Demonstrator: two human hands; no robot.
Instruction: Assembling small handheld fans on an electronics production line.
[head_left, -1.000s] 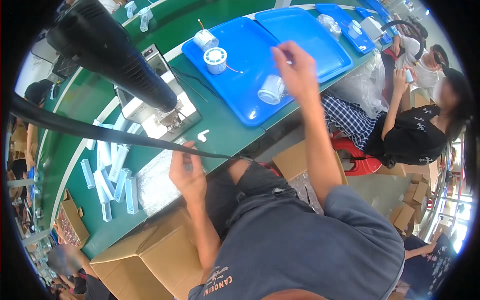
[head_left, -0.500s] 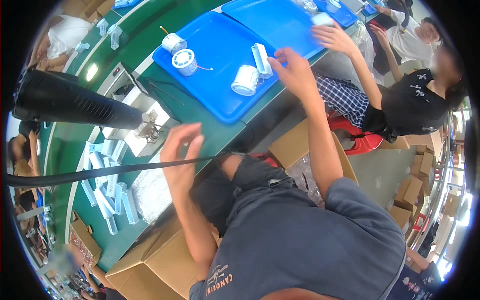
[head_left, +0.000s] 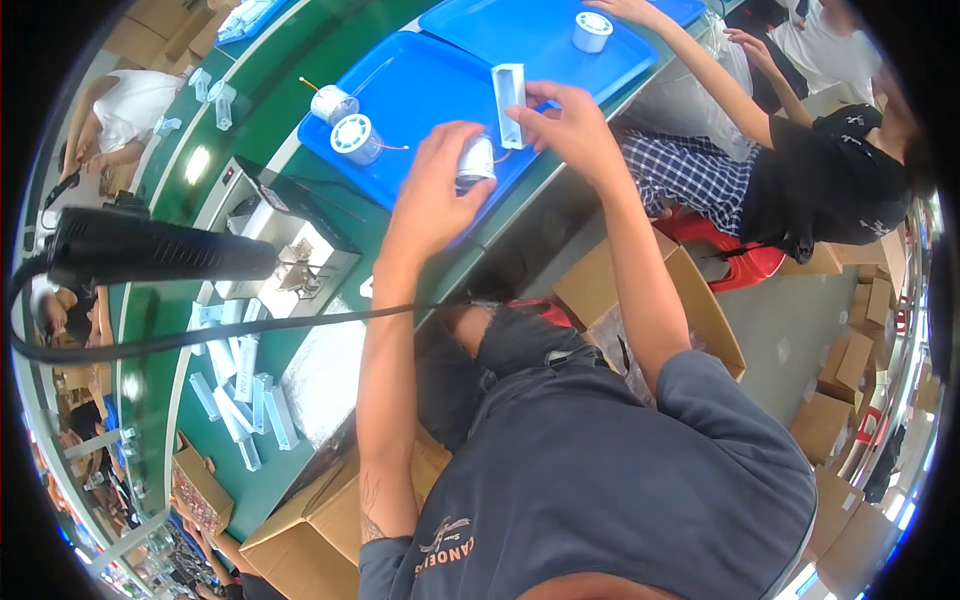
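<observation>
My right hand (head_left: 572,128) pinches a pale, narrow rectangular plastic housing (head_left: 510,103) and holds it upright over the blue tray (head_left: 400,75). Just left of it, my left hand (head_left: 433,185) curls its thumb and fingers around a white cylindrical part (head_left: 474,162), partly hidden by the hand. A thin wire (head_left: 502,157) runs from that cylinder toward the housing. Farther left on the same tray lie a white cylinder with a slotted round end (head_left: 355,139) and another white cylinder (head_left: 335,104), each with a thin wire.
Several pale housings (head_left: 240,370) lie heaped on the green bench (head_left: 215,455) at left. A black tubular tool (head_left: 160,247) and its cable (head_left: 200,338) cross above the bench, near a metal device (head_left: 300,265). A co-worker's arm (head_left: 705,70) reaches over a second blue tray (head_left: 530,30).
My left hand has moved up and right from beside the bench device onto the white cylinder. My right hand has taken hold of the housing and raised it from the tray.
</observation>
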